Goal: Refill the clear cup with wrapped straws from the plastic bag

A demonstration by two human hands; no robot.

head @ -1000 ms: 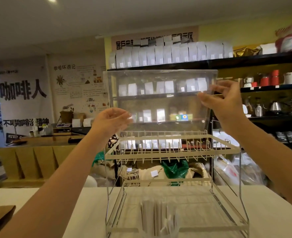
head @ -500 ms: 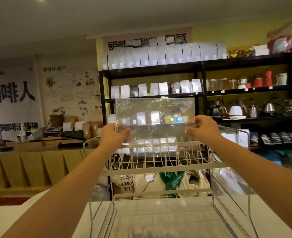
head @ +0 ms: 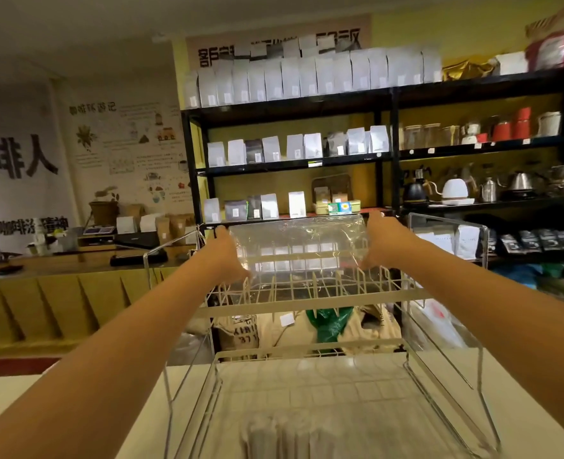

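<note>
I hold a clear, flat plastic bag [head: 297, 246] stretched between both hands, just above the back of the wire rack's upper tier [head: 307, 304]. My left hand [head: 229, 256] grips its left edge and my right hand [head: 381, 241] grips its right edge. The shelves behind show through the bag, and I see no straws in it. At the bottom edge of the view, pale wrapped straws [head: 287, 438] stand upright and blurred on the rack's lower level. Whether they stand in the clear cup I cannot tell.
The two-tier white wire rack stands on a pale counter [head: 58, 409], with clear side panels [head: 446, 233]. Behind it are black shelves [head: 294, 165] with white pouches, kettles and red tins. Sacks and a green bag [head: 328, 323] lie below. A wooden bar [head: 58, 286] stands at the left.
Both hands have brought the plastic bag down and forward, from raised high in front of me to the rack's upper tier. The view has tilted, so the straws sit at the bottom edge.
</note>
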